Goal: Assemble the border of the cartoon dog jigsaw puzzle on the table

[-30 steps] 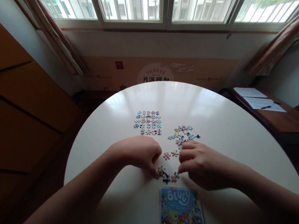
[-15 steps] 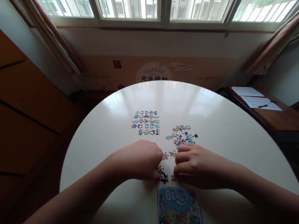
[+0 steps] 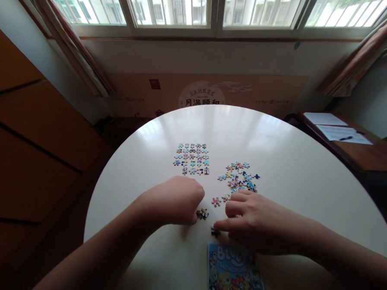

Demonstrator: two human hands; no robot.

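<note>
L hand has moved left, curled near black-yellow cardboard jigsaw pcs; R hand, index out, rest curled, touches dark knobbed cardboard pc, any grip unclear for both: best slid flat.

Dim rm, window backlight, glare on tbl.

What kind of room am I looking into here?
Probably a room in a home, though a small office is possible: a round white table with jigsaw pieces on it, curtains beside a wide window, and a wooden side table holding papers.
</note>
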